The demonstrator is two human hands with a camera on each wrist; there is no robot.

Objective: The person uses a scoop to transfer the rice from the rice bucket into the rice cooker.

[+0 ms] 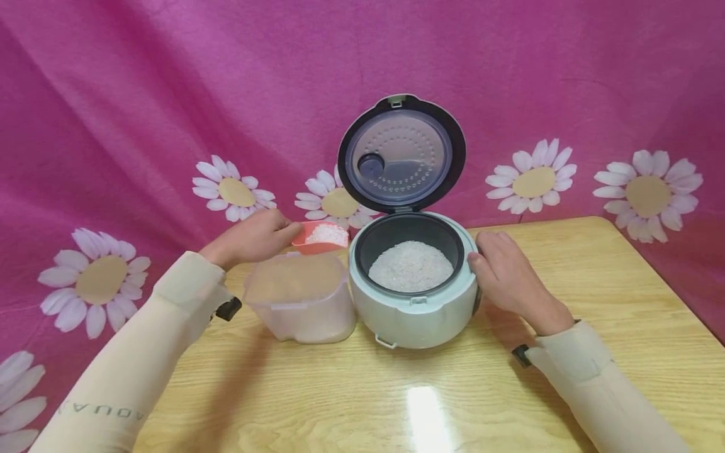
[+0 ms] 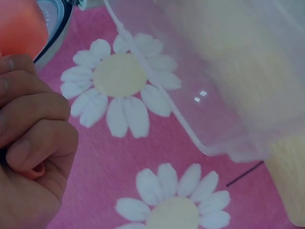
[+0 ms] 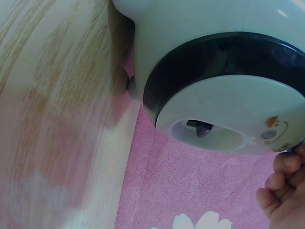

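In the head view my left hand (image 1: 257,238) grips the handle of a coral-red scoop (image 1: 318,248) heaped with white rice (image 1: 328,234). It is held over the back of a translucent plastic bin (image 1: 314,322), just left of the rice cooker's rim. The pale green rice cooker (image 1: 416,330) stands with its lid (image 1: 403,141) raised, and white rice (image 1: 410,267) lies in its dark inner pot. My right hand (image 1: 510,274) holds the cooker's right upper edge, thumb on the rim. The left wrist view shows curled fingers (image 2: 40,112) around the scoop's handle.
Bin and cooker stand side by side on a wooden table (image 1: 340,396). Right behind them hangs a pink cloth (image 1: 255,82) with daisies. The raised lid stands up at the back of the cooker. A small white loop (image 1: 386,342) juts from the cooker's lower front.
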